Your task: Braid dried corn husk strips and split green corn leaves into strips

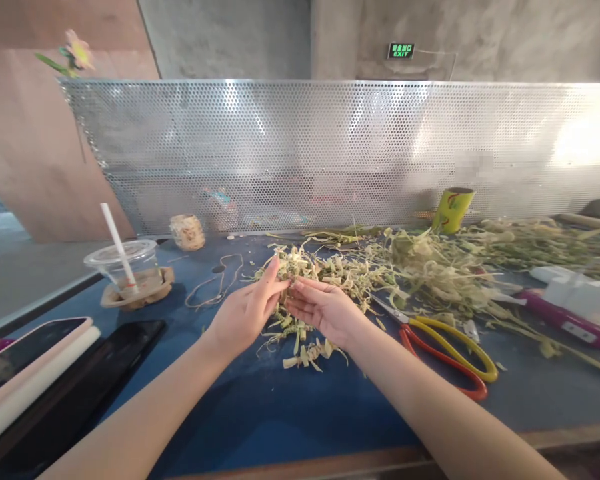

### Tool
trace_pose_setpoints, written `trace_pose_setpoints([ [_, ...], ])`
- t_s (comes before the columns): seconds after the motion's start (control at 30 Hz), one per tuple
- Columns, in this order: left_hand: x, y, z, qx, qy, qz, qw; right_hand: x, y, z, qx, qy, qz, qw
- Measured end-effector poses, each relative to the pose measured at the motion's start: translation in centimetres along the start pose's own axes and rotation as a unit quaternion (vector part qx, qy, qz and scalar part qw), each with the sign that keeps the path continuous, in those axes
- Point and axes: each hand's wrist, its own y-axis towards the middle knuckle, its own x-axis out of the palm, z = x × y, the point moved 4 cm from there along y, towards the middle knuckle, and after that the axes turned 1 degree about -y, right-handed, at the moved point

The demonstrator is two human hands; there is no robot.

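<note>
My left hand and my right hand meet fingertip to fingertip over the middle of the table. The right thumb and fingers are pinched together, and the left fingers press in against them. Whatever sits between the fingertips is too small to name. Directly behind and under both hands lies a heap of dried, pale green-yellow plant strips. A smaller clump of the same strips lies just below the hands. Scissors with one red and one yellow handle rest beside my right forearm, blades toward the heap.
At left stand a lidded plastic cup with a straw, phones and a black slab. A thin cord lies near a woven roll. To the right are more dried stalks, a yellow-green tube and a purple power strip. A perforated metal screen borders the back.
</note>
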Motion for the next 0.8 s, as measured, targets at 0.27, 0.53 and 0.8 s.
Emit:
trace_pose_setpoints([
  [0.27,-0.3,0.6,1.1,-0.122,-0.027,-0.019,0.992,-0.4,0.3,-0.3,-0.023,0.003,-0.019,1.0],
  [0.53,-0.3,0.4,1.5,-0.196,-0.126,-0.025,0.972,-0.2,0.2,0.0,-0.003,-0.004,-0.019,1.0],
  [0.8,-1.6,0.6,1.4,-0.262,-0.171,0.004,0.95,-0.8,0.2,-2.2,-0.148,-0.081,0.029,0.985],
])
